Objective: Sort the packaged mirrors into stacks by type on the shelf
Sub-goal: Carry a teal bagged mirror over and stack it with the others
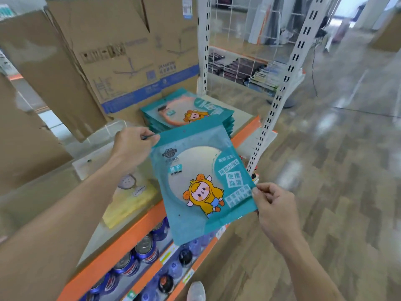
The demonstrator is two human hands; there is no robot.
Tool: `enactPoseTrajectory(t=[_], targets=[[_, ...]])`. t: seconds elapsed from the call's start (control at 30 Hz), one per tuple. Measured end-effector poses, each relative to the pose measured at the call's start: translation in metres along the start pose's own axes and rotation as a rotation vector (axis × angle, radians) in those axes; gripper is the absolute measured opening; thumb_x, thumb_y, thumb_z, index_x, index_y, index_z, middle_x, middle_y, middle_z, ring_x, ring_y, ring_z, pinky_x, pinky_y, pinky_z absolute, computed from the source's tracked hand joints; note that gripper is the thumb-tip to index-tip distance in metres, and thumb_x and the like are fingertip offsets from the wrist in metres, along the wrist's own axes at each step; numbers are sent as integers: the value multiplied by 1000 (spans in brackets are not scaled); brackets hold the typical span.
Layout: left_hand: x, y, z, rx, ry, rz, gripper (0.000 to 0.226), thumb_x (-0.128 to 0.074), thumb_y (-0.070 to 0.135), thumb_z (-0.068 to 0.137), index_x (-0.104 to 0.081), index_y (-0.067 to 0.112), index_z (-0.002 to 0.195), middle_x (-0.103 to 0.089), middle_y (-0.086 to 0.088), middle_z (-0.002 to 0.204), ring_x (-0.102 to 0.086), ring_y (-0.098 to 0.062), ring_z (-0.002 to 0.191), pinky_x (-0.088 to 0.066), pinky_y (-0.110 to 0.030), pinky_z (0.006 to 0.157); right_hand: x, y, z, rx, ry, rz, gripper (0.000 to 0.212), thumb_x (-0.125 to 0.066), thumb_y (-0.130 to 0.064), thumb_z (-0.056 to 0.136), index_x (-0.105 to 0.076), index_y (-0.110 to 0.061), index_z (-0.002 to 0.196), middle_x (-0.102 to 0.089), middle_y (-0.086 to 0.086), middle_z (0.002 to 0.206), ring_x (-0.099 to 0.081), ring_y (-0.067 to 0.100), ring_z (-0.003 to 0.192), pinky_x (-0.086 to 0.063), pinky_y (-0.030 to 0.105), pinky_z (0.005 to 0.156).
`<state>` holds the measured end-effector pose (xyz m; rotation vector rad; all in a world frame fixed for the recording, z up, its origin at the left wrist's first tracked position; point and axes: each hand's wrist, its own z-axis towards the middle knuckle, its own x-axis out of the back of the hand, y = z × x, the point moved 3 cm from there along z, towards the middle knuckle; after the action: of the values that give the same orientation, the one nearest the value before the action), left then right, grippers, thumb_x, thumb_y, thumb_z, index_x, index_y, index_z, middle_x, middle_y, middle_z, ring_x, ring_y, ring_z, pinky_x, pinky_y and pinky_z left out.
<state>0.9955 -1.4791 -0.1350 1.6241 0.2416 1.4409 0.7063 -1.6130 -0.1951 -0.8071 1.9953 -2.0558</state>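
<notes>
Teal mirror packet (199, 185) held in the air just in front of the teal stack (188, 111)

The left hand (132, 146) pinches its top corner and the right hand (275, 205) pinches its side edge, with fingertips only. So light a hold could slip and drop it past the shelf (125, 240) lip. Laid askew on the stack, which sits close to the shelf end, it could slide off.

orange-edged shelf (121, 248) | teal mirror stack (188, 111) | yellow pack (130, 200) | cardboard boxes (121, 51)
</notes>
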Motion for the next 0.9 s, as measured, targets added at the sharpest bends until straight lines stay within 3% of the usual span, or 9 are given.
enactPoseTrajectory(t=[0.13, 0.23, 0.3, 0.43, 0.53, 0.63, 0.77, 0.9], targets=[[-2, 0, 40, 28, 36, -16, 17, -66, 35, 85, -70, 20, 79, -71, 3, 80, -64, -16, 80, -48, -33, 71, -9, -18, 47, 57, -13, -27, 22, -57, -12, 93, -67, -23, 76, -66, 16, 67, -48, 21, 54, -39, 33, 52], [1, 6, 66, 22, 56, -22, 16, -65, 31, 87, -70, 17, 82, -69, 0, 84, -62, -18, 82, -42, -29, 70, -19, -33, 80, 73, -33, -10, 13, -57, -11, 92, -66, -14, 84, -62, 18, 61, -40, 14, 47, -34, 20, 42], [5, 7, 83, 20, 77, 0, 16, -65, 30, 87, -70, 14, 83, -68, -2, 83, -61, -18, 81, -37, -25, 70, -28, -40, 101, 78, -32, 5, 9, -58, -12, 92, -64, -15, 85, -59, 10, 56, -37, 15, 46, -32, 21, 41], [9, 1, 110, 49, 52, 29, 17, -65, 32, 87, -71, 16, 86, -68, -1, 86, -60, -16, 85, -40, -27, 74, -45, -49, 134, 96, -30, 0, 9, -60, -13, 91, -61, -19, 84, -62, 12, 60, -41, 19, 50, -36, 26, 45], [10, -2, 126, 66, 54, 9, 17, -66, 29, 86, -72, 14, 87, -70, -1, 88, -62, -16, 86, -45, -29, 78, -54, -56, 154, 120, -24, -44, 6, -62, -18, 90, -62, -21, 86, -67, 6, 65, -51, 29, 53, -49, 41, 52], [9, -4, 138, 102, 81, -11, 14, -68, 26, 85, -72, 13, 82, -69, 0, 82, -62, -13, 80, -42, -25, 70, -60, -68, 172, 152, -28, -86, 5, -61, -19, 91, -64, -20, 88, -64, 12, 64, -50, 29, 50, -50, 49, 51], [4, -4, 147, 122, 103, 41, 12, -68, 25, 86, -70, 15, 79, -64, 6, 75, -56, -1, 69, -37, -18, 60, -67, -80, 198, 263, -32, -247, 12, -58, -23, 92, -67, -16, 95, -64, 2, 66, -51, 19, 48, -44, 32, 48], [1, -5, 156, 162, 122, 80, 12, -69, 26, 86, -71, 15, 84, -65, 4, 81, -57, -6, 76, -38, -21, 72, -74, -86, 222, 335, -68, -375, 18, -55, -24, 93, -69, -15, 101, -60, -12, 73, -54, 0, 63, -36, 11, 50]])
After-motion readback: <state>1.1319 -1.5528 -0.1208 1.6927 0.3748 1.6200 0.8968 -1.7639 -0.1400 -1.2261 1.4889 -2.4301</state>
